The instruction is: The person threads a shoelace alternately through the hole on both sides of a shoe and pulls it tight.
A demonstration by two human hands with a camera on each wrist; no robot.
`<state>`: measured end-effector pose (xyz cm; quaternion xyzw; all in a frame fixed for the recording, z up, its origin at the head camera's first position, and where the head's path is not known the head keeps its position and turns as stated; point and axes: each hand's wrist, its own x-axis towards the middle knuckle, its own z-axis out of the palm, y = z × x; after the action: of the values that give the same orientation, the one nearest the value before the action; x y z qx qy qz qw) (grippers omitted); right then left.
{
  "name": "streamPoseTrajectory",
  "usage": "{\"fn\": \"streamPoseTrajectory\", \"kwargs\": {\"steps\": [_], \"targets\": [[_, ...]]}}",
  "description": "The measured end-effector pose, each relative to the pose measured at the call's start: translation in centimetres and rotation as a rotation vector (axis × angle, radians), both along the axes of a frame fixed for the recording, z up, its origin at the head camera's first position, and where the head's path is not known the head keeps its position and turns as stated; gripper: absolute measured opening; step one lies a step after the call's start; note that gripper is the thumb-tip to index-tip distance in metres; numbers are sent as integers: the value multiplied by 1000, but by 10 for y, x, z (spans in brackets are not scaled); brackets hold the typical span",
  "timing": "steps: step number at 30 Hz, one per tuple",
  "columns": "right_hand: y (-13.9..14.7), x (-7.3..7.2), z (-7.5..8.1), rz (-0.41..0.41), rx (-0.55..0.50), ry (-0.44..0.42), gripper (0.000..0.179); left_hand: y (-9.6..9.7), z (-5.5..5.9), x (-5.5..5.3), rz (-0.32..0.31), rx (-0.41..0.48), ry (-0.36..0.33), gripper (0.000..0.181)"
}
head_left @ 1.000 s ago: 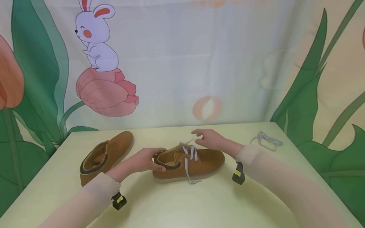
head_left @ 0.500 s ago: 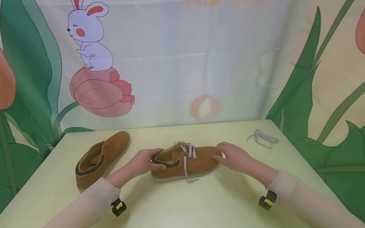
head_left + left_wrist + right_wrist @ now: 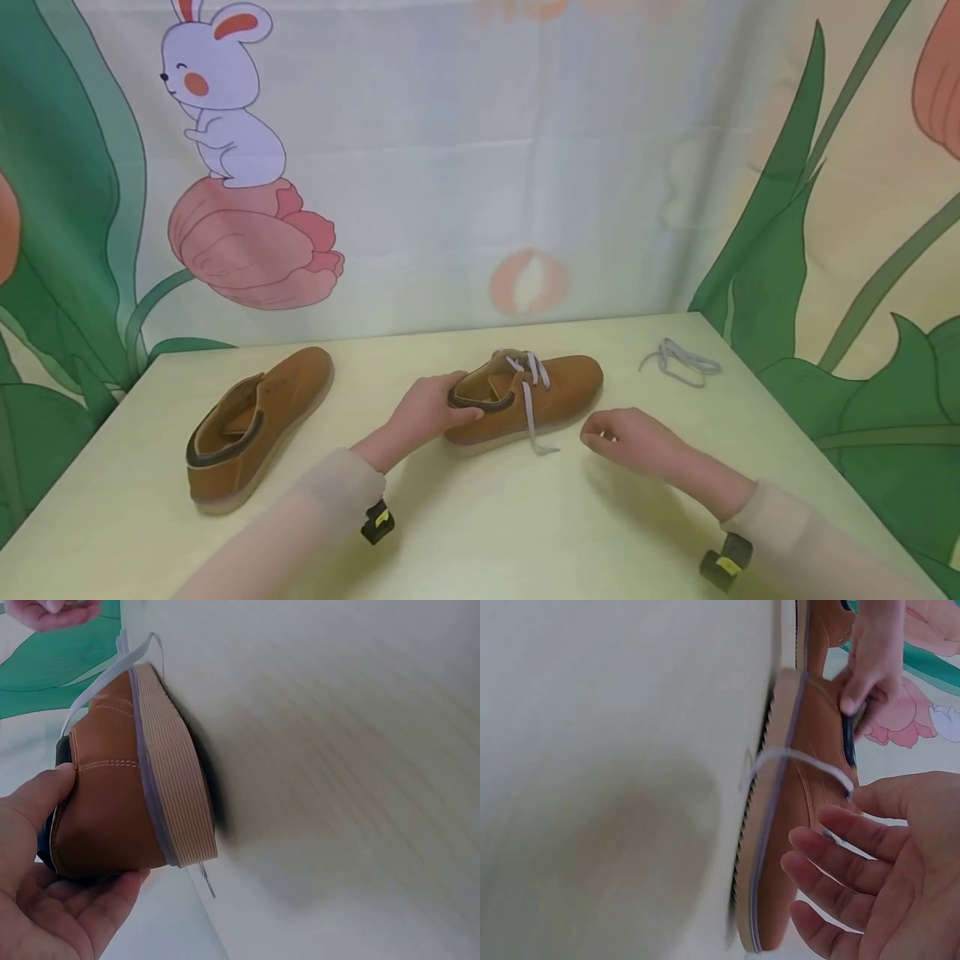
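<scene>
A brown shoe (image 3: 566,392) with a partly threaded white lace (image 3: 528,408) stands mid-table, its toe pointing right. My left hand (image 3: 423,410) grips its heel collar, thumb on the near side and fingers behind the heel. In the left wrist view the thumb presses the dark collar padding, and the shoe's ribbed sole (image 3: 176,765) faces the table. My right hand (image 3: 630,437) is just in front of the toe, fingers loosely bent, holding nothing. The right wrist view has those fingers (image 3: 840,862) spread apart in front of the shoe. One lace end hangs down the near side onto the table.
A second brown shoe (image 3: 258,417), without a lace, stands at the left of the table (image 3: 480,533). A loose bundle of white lace (image 3: 682,362) lies at the back right. Behind the table hangs a printed curtain (image 3: 420,167).
The right hand has moved from above the laces to the toe, then off it towards the front. The left hand has shifted the held shoe right and slightly back.
</scene>
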<state>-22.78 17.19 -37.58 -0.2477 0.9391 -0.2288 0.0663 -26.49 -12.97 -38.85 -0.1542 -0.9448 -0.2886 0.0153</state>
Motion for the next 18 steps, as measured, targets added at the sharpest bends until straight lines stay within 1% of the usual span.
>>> {"fn": "streamPoseTrajectory", "kwargs": {"steps": [1,6,10,13,16,18], "targets": [[0,1,-1,-3,3,-8,18,4,-1,-2,11,6,-2,35],[-2,7,-6,-6,9,-45,17,24,-3,-10,48,-2,17,42],[-3,9,-9,48,4,-32,16,40,-3,-19,72,-27,30,39],[-5,8,-10,69,8,-16,17,53,-4,-28,96,-33,36,37],[-7,7,-11,80,1,-36,17,69,-6,-37,109,-17,38,37],[-8,7,-12,107,-6,-57,18,80,-7,-41,110,-4,39,37]]}}
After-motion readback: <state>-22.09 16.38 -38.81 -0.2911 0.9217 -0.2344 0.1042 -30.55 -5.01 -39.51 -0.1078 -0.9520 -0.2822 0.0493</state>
